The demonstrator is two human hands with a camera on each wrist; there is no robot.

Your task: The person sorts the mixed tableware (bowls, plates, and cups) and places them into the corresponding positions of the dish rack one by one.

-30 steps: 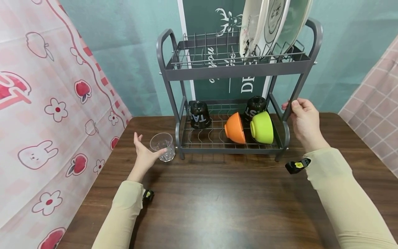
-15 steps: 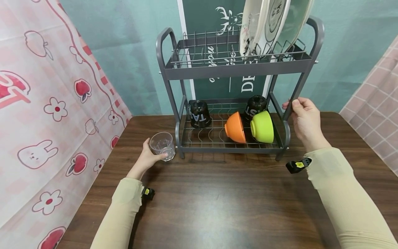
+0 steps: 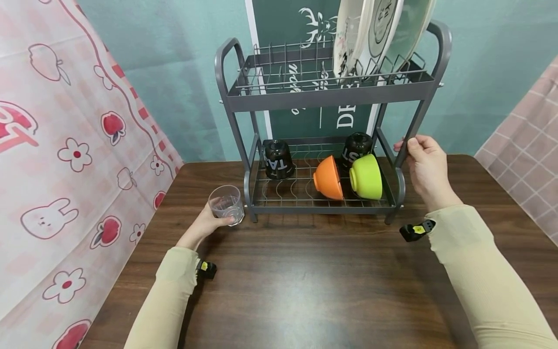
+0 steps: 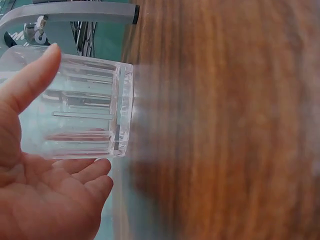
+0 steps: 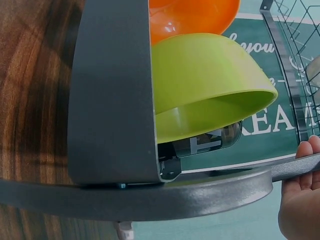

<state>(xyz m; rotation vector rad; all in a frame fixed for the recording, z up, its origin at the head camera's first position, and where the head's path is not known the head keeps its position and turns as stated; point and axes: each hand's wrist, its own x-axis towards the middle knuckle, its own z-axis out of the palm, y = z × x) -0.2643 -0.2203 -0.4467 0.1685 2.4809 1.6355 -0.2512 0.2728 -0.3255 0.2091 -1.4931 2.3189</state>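
Note:
A clear drinking glass (image 3: 227, 204) stands upright on the table beside the left foot of a grey two-tier dish rack (image 3: 331, 98). My left hand (image 3: 204, 225) holds the glass from its left side; in the left wrist view the thumb (image 4: 37, 75) lies along one side and the fingers are on the other. On the far right, my right hand (image 3: 429, 167) grips the rack's right upright, as the right wrist view also shows, with fingers (image 5: 304, 150) round the grey bar. An orange bowl (image 3: 328, 178) and a lime-green bowl (image 3: 367, 177) lean on the lower tier.
Two black cups (image 3: 279, 160) sit upside down at the back of the lower tier. Several plates (image 3: 379, 34) stand on edge in the upper tier's right half. A patterned pink cloth (image 3: 78, 194) borders the wooden table (image 3: 305, 281) on the left.
My left hand has moved in from an open reach and its thumb and fingers have closed round the glass. The right hand keeps its grip on the rack.

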